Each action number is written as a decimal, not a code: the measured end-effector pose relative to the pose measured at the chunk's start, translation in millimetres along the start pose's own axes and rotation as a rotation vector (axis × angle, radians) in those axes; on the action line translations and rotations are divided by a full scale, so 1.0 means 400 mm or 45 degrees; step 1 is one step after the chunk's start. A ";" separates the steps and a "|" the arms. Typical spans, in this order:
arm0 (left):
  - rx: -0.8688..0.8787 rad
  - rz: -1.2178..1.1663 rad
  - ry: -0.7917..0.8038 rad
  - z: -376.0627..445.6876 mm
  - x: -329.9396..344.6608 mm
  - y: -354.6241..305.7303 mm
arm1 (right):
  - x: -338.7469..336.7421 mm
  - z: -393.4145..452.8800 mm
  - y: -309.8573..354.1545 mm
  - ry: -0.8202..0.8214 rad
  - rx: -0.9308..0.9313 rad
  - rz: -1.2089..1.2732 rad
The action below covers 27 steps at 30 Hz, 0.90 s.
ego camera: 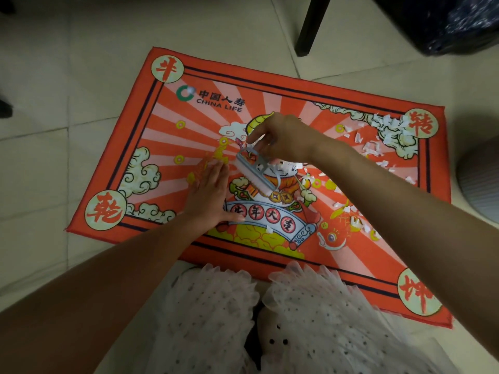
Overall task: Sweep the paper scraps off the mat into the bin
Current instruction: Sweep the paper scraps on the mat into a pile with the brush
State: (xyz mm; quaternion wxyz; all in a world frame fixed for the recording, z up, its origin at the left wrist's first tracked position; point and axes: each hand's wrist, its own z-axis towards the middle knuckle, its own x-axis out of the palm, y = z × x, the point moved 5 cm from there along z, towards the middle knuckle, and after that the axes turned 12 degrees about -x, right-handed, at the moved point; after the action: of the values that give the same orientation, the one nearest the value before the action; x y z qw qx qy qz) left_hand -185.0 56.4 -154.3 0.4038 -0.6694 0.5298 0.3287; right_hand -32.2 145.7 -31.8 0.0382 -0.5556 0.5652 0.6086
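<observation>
An orange printed mat (167, 85) lies on the tiled floor. White paper scraps (388, 130) are strewn over its right half, thickest near the far right corner. My right hand (280, 136) grips a small grey brush with white bristles (255, 172) at the mat's middle, bristles down, with several scraps bunched against its right side. My left hand (209, 193) lies flat on the mat just left of the brush, fingers straight. A grey ribbed bin (479, 182) stands beyond the mat's right edge, partly cut off by the frame.
A dark furniture leg (310, 28) stands on the floor behind the mat. A dark plastic bag (456, 25) fills the top right corner. My white dotted skirt (270, 319) covers the mat's near edge.
</observation>
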 end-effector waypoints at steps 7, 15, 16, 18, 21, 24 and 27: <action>0.004 0.013 -0.008 0.002 0.003 0.001 | -0.005 0.056 -0.089 -0.030 0.151 -0.191; 0.002 -0.016 -0.001 0.002 0.005 0.002 | -0.027 -0.034 -0.007 -0.120 0.005 -0.174; 0.003 -0.018 -0.002 0.001 0.005 0.002 | -0.017 -0.061 0.009 -0.112 -0.023 -0.165; 0.003 -0.015 0.000 0.000 0.005 0.002 | 0.013 -0.117 0.028 -0.044 -0.030 -0.083; -0.001 -0.007 -0.001 0.001 0.006 0.004 | 0.073 -0.173 0.031 0.066 -0.001 0.041; -0.003 -0.021 -0.004 0.003 0.006 0.005 | 0.135 -0.201 0.027 0.076 -0.017 0.077; 0.000 -0.022 -0.006 0.002 0.006 0.004 | 0.154 -0.205 0.010 -0.038 -0.060 -0.005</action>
State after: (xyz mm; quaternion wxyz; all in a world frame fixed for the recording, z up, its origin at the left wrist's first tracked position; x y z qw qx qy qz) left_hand -186.2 55.7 -157.0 0.4078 -0.6733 0.5230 0.3267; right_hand -6.4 48.6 -52.4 0.0347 -0.5484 0.5491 0.6297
